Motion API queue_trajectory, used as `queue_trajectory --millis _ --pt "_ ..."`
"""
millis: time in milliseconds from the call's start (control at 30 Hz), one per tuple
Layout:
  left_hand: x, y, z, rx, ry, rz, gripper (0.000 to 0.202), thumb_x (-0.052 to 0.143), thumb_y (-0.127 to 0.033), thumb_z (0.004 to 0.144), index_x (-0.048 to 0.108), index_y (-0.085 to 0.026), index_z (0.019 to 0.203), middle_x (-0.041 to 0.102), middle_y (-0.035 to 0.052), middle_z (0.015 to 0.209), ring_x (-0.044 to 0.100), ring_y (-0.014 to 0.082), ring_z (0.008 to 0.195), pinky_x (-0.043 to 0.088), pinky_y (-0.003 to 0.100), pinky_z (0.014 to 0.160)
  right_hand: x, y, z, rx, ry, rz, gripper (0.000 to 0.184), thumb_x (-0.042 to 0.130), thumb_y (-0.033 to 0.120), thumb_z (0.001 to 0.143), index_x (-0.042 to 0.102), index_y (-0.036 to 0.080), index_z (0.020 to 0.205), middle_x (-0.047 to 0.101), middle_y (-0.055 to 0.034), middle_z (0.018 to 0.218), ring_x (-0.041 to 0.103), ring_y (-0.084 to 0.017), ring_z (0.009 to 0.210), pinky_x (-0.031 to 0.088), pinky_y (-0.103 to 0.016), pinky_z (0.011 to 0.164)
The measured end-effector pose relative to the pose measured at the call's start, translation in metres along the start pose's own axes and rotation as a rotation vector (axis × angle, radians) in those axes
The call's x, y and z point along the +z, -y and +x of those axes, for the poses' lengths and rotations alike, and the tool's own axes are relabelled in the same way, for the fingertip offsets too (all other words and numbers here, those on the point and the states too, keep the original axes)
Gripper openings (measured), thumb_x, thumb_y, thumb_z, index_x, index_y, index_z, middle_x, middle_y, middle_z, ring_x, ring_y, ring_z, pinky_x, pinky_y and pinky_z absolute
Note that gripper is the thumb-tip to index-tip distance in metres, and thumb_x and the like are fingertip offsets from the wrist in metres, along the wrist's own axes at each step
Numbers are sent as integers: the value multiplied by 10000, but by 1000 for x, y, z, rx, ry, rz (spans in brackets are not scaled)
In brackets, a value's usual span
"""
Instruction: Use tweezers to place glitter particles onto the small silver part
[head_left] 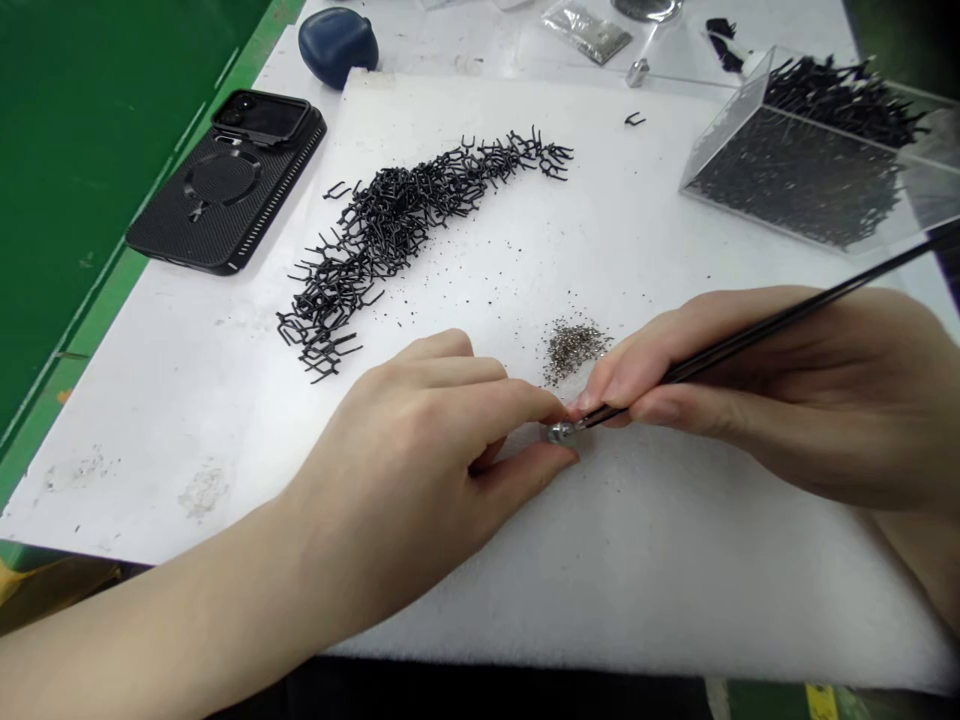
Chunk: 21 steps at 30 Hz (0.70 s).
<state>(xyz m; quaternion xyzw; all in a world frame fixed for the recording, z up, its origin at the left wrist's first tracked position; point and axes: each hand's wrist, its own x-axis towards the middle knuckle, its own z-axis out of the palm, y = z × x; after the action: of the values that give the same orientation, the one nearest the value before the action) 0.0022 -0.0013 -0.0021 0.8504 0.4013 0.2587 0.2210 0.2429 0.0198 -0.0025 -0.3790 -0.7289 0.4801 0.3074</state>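
Between the thumb and index finger of my left hand (420,430) is a small shiny metal piece (561,432), mostly hidden by the fingertips. My right hand (750,400) is closed around dark tweezers (720,348), held like a pen. Their tips point down-left and meet the metal piece, though I cannot tell whether they grip anything. Just beyond the fingertips lies a small heap of tiny metallic bits (574,348) on the white foam sheet (480,590).
A curved pile of black forked pieces (397,215) lies beyond my left hand. A clear box (802,180) of black pieces stands at the right back. A black phone (229,180) and a dark blue case (337,45) are at left. A plastic bag (589,32) lies at the back.
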Motion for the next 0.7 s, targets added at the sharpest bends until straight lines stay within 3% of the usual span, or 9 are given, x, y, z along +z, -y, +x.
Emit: queue_trajectory --millis 700 --pt "1 3 -3 6 6 -2 77 766 -186 870 806 -163 932 586 -49 581 531 128 634 469 258 651 -1 -4 0 -20 5 -23 215 773 131 852 787 307 973 797 15 944 768 -199 857 638 -269 660"
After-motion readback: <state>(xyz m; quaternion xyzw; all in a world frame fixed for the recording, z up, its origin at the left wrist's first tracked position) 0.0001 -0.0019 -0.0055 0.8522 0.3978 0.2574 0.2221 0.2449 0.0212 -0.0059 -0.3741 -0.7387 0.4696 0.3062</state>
